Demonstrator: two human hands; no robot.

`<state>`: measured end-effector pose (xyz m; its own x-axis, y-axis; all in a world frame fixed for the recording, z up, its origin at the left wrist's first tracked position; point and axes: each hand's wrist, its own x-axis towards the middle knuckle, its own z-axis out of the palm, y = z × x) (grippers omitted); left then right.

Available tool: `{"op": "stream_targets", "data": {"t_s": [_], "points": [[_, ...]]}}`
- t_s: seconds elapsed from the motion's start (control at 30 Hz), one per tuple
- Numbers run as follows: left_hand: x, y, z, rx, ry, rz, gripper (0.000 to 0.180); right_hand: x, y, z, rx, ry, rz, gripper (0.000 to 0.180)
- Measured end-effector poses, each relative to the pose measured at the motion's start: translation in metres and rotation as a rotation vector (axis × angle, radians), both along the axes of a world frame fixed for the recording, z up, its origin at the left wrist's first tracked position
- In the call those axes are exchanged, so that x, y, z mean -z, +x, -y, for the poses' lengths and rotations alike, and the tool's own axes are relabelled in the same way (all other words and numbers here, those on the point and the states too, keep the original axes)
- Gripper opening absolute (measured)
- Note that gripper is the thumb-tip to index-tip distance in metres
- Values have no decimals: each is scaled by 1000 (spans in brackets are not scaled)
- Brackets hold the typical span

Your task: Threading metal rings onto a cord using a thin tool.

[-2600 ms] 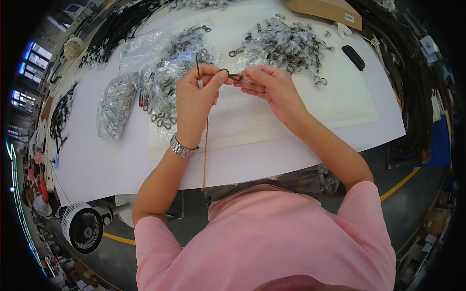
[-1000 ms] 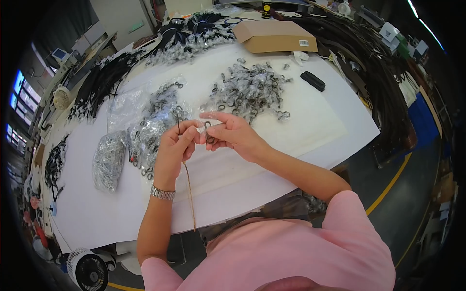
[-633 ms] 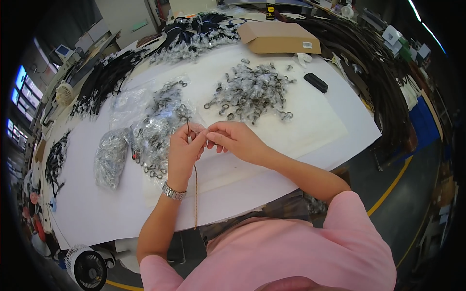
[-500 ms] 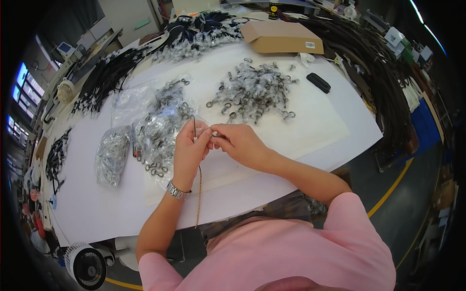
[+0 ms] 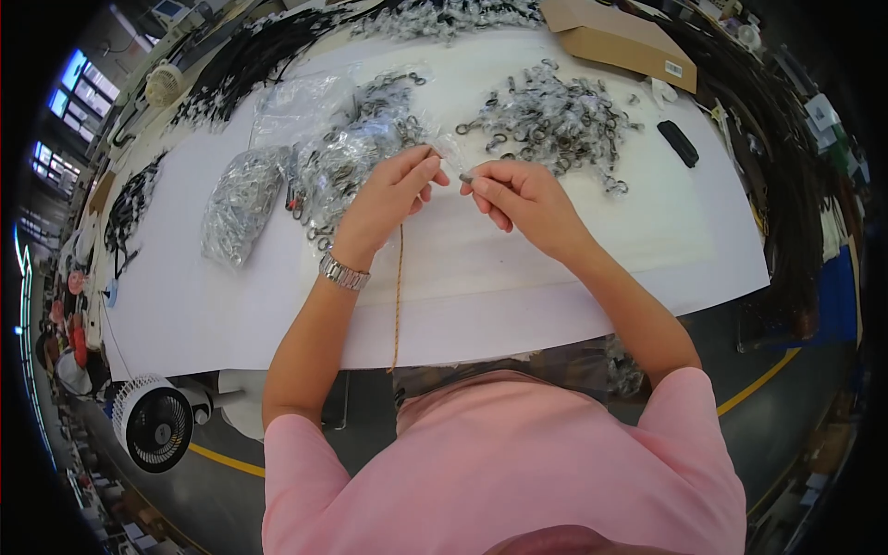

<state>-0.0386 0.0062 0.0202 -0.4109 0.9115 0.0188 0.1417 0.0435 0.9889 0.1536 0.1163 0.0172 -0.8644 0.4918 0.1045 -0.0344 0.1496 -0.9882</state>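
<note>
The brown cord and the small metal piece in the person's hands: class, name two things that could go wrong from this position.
The cord hangs from the left hand over the table edge, so it might slip or snag. The small metal piece is only pinched at the right hand's fingertips; if dropped, it could get lost among the loose metal clasps close by.

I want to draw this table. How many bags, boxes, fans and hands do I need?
Clear bags of metal bits: 2
Cardboard box: 1
Fans: 2
Hands, left hand and right hand: 2
Total: 7
</note>
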Motion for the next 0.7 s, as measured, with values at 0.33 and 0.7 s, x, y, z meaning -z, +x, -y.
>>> {"op": "stream_targets", "data": {"t_s": [0.33,0.7], "points": [[-14,20,9,363,-79,-266,45,17,-7,-11,69,-58,1,21],[35,44,-16,-86,335,-901,21,41,13,-25,104,-208,-64,16]]}}
